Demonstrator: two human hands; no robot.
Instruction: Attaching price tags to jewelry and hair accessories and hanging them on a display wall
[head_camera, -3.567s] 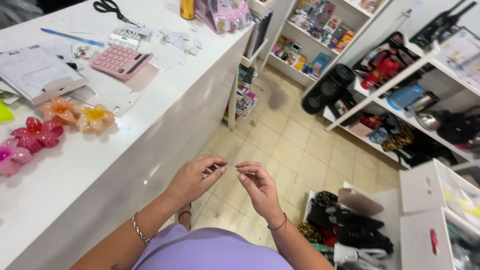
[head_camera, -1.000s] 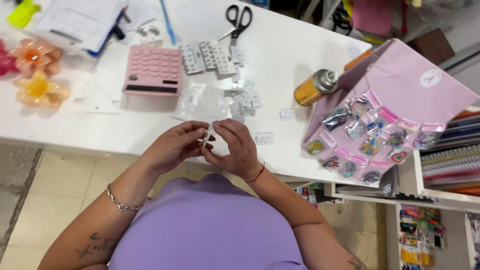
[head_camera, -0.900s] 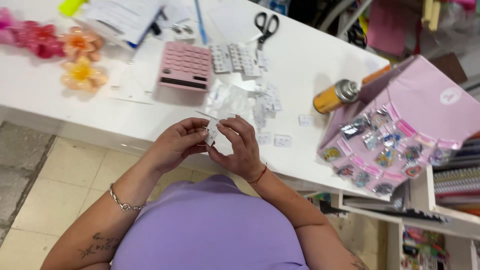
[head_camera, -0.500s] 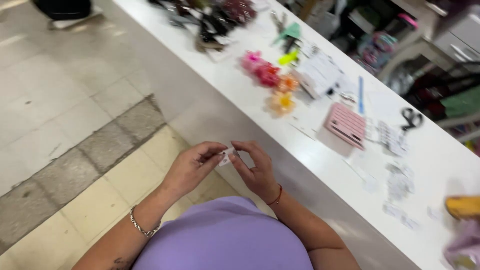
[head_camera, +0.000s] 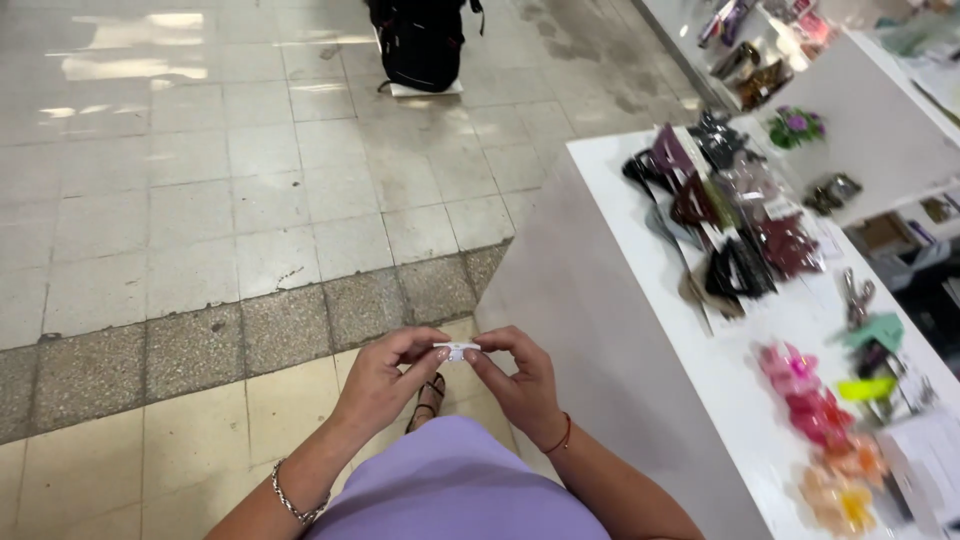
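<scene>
A white bench (head_camera: 640, 330) runs along the right side, carrying dark hair accessories (head_camera: 730, 215) on cards, pink flower clips (head_camera: 805, 395), orange and yellow flower clips (head_camera: 840, 490) and a green clip (head_camera: 875, 330). A small potted purple flower (head_camera: 795, 125) sits farther back. On the grey tiled floor (head_camera: 200, 170) stands a black backpack (head_camera: 420, 40).

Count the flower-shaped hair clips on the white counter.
About 4, in a row on the counter near its right end: two pink, then two orange-yellow. They blur together, so the count may be off.
</scene>
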